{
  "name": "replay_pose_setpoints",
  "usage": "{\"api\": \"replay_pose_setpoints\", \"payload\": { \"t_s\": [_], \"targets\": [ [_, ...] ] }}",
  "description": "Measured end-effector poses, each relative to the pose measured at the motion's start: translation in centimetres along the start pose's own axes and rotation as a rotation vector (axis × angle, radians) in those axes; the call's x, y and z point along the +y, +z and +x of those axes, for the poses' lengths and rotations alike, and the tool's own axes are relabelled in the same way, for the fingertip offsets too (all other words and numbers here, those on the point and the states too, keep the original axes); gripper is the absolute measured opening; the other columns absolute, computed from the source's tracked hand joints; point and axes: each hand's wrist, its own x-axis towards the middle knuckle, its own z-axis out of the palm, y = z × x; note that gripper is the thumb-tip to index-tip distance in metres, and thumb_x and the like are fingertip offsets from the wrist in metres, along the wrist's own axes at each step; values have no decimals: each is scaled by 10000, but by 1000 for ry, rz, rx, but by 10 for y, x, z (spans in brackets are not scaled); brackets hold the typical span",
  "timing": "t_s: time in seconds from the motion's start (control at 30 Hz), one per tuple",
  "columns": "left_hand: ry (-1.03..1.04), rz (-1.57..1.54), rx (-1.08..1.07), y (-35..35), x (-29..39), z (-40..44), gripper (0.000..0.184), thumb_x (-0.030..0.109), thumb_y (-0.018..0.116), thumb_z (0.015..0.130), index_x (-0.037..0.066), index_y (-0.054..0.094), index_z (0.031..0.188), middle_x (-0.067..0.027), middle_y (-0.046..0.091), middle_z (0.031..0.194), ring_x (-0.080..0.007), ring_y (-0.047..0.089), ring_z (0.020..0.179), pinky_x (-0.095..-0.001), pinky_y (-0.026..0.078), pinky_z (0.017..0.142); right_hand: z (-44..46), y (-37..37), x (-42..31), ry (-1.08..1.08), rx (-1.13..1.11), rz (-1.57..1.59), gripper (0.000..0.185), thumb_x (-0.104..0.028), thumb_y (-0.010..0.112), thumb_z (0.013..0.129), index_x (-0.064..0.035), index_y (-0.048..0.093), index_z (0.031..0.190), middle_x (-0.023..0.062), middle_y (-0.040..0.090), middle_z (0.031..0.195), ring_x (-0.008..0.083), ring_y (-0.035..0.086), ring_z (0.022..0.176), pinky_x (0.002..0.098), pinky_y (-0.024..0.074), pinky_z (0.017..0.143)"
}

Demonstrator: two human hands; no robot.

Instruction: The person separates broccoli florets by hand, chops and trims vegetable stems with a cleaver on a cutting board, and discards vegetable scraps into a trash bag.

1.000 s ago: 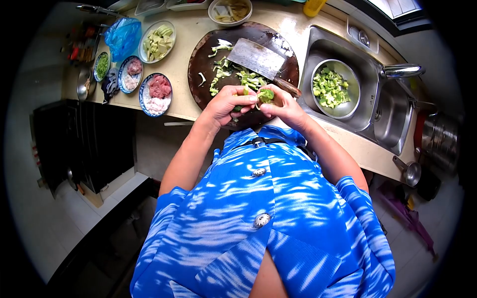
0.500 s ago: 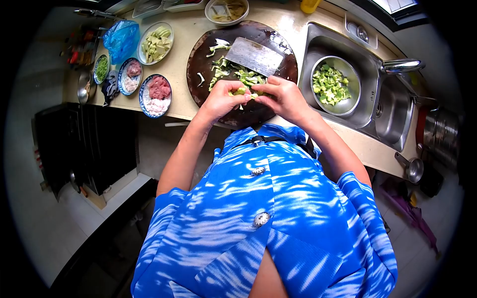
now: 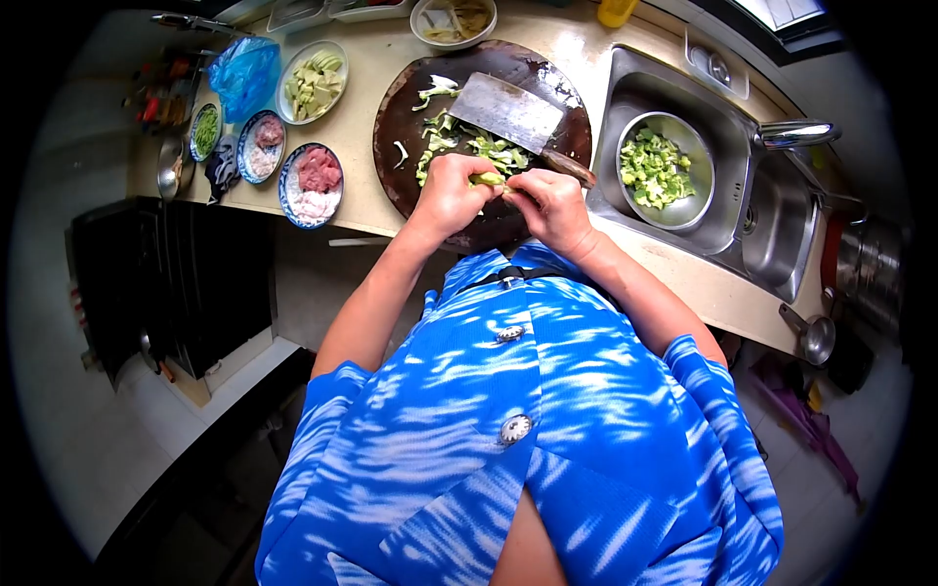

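Bridging L hand (image 3: 449, 200) & R hand (image 3: 557, 207), veg pc (image 3: 487, 179) btwn fingertips (image 3: 520, 181)

The right of the two hands (image 3: 555, 208) has curled in, uncovering the cleaver's handle (image 3: 570, 168).

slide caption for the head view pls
Left hand and right hand pinch a green piece above a round board with a cleaver, cut greens in a bowl in the sink.
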Motion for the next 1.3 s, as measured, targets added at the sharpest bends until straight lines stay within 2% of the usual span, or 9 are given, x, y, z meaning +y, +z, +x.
{"api": "replay_pose_setpoints", "payload": {
  "t_s": [0.43,0.53,0.6,0.67,0.8,1.0,1.2,1.27,1.3],
  "targets": [
    [2,79,44,7,2,8,149,105,694,675,-4,689,776,-116,618,585,-122,578,545,-303,450,539,-7,0,-3,158,124,70,95,-62,691,736,-19,627,791,136,626,721,293,620,633,347,486,580],
    [82,352,178,9,2,6,122,93,695,683,4,690,766,-92,628,591,-121,591,555,-300,458,538,-15,-1,4,384,111,273,91,-81,671,790,-1,648,825,66,654,736,138,603,637,253,465,606],
    [-104,107,51,-9,-38,7,95,85,688,718,0,687,762,-56,624,593,-99,563,528,-261,436,501,-12,-20,14,532,327,563,106,-106,664,827,0,661,831,16,656,765,71,571,703,225,459,651],
    [-254,-506,-67,-28,-22,5,80,77,678,783,-1,676,797,-8,599,622,-34,471,497,-176,345,457,-7,-44,25,628,256,543,125,-143,654,854,-21,675,866,-18,629,763,41,528,682,199,436,626],
    [-175,-520,-37,-12,-11,16,69,71,684,801,4,679,819,-12,619,670,-29,476,518,-176,341,458,-10,-37,28,750,147,863,154,-208,642,875,-61,674,908,-62,584,720,6,423,569,162,308,504],
    [-317,-652,-5,-6,-29,13,112,112,678,816,29,661,890,-16,624,719,-36,496,528,-165,315,424,-17,-41,44,781,179,1036,169,-204,581,918,-55,654,951,-12,625,840,29,486,650,175,376,553],
    [-565,-739,383,-30,-84,0,133,118,657,838,42,645,946,8,592,756,-46,490,543,-161,272,391,-67,-124,165,995,523,237,279,-275,644,855,-27,668,979,18,637,759,85,514,568,233,452,573],
    [-584,-776,366,-32,-87,1,149,126,645,849,43,639,972,-1,596,762,-52,494,550,-163,280,393,-98,-149,232,1071,382,-194,351,-341,634,856,-30,664,1017,69,642,971,138,595,858,266,495,698],
    [-603,-813,345,-33,-88,1,166,134,633,859,44,634,998,-10,601,768,-59,498,557,-166,287,395,-96,-149,232,1068,377,-193,351,-341,634,856,-30,664,1017,69,642,971,138,595,858,266,495,698]
  ]
}}
